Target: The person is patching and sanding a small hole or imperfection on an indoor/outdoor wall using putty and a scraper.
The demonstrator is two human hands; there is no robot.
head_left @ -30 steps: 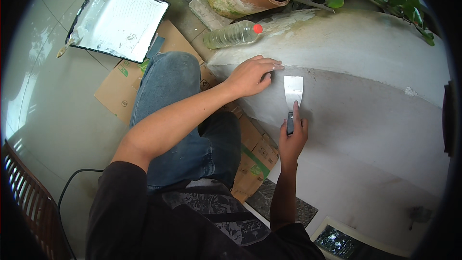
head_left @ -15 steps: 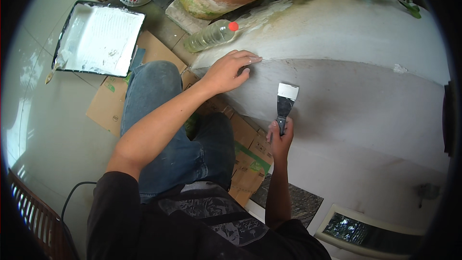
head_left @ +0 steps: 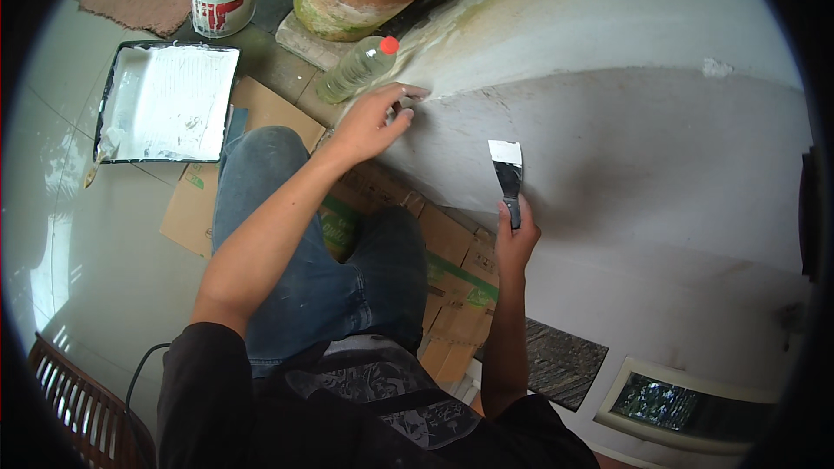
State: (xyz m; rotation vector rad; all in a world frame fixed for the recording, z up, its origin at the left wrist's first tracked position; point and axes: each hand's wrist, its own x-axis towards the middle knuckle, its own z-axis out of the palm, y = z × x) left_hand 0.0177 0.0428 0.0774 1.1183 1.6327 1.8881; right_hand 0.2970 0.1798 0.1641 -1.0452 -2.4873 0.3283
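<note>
My right hand [head_left: 518, 239] is wrapped round the dark handle of a putty knife [head_left: 506, 175], its blade pointing up and away from me. White filler coats the end of the blade, which appears held in front of the grey lower face of the wall [head_left: 599, 148]. My left hand [head_left: 373, 126] holds nothing; its fingers stretch out with the thumb apart. Its fingertips rest at or very near the ridge where the pale upper face meets the grey one. Just beyond that hand leans a clear plastic bottle [head_left: 352, 69] with a red cap.
At far left are a paint tray [head_left: 169, 104] with white paint, a brush [head_left: 94, 172] on its corner, and a white bucket [head_left: 228, 0]. A terracotta pot [head_left: 347, 0] stands behind the bottle. Cardboard [head_left: 452, 282] lies under my legs. A slatted wooden piece [head_left: 87, 399] is at lower left.
The whole view has shifted and turned a little. My left hand has slid slightly along the ridge toward the bottle. The putty knife stays in my right hand, its blade tilted a bit more leftward.
</note>
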